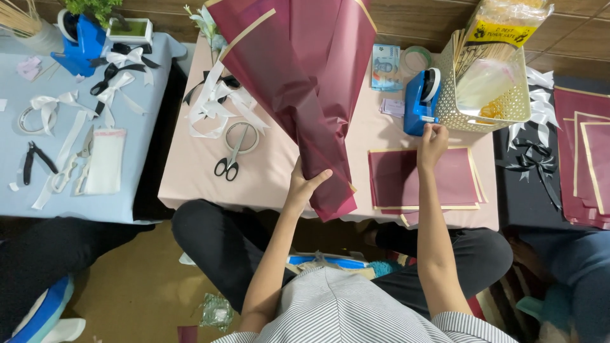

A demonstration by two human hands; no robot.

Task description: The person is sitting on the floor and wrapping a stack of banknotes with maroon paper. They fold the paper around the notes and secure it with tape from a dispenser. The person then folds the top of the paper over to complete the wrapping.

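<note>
My left hand [305,185] grips the narrow lower end of a cone of maroon wrapping paper [298,76] with gold edges, held upright over the pink table [190,171]. The cone flares wide toward the top of the view. My right hand [431,145] reaches to the blue tape dispenser [420,101], with its fingertips at the dispenser's front edge. Just below that hand lies a stack of flat maroon sheets [406,181] with gold borders.
Black-handled scissors [229,164] lie across a tape roll [241,136] beside white and black ribbon bows [213,101]. A perforated cream basket [486,95] holds plastic bags. More maroon sheets [581,159] lie at right. The blue table [136,146] at left carries pliers, ribbons and a second blue dispenser.
</note>
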